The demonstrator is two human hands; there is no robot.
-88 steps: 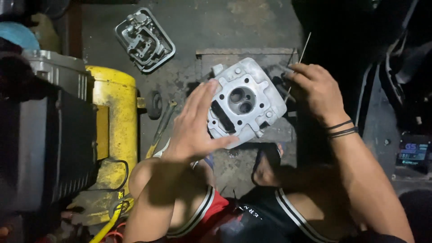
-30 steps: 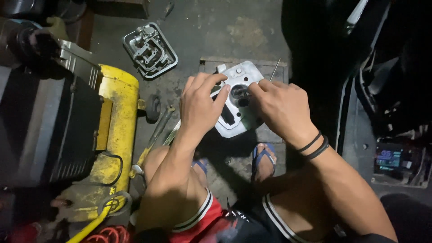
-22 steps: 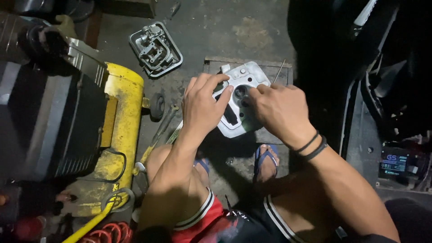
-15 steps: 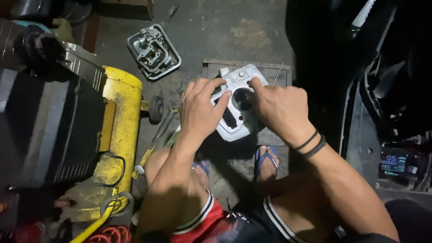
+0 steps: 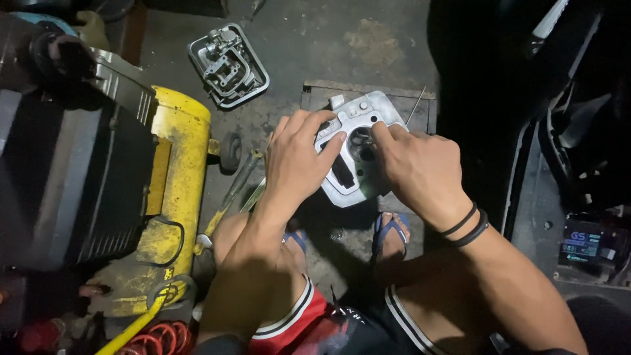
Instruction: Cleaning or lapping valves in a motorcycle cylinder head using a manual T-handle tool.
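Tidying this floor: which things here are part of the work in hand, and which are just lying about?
In hand:
grey metal engine part
left hand
right hand

Lying about:
metal tray of parts
yellow compressor tank
hand tools
thin rod

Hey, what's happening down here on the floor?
A person is crouched on a workshop floor, working on a pale metal engine part with both bare hands. The left hand grips its left side, while the right hand presses its fingers around the round opening in the middle. Nearby sit a yellow tank and a small tray of metal pieces.
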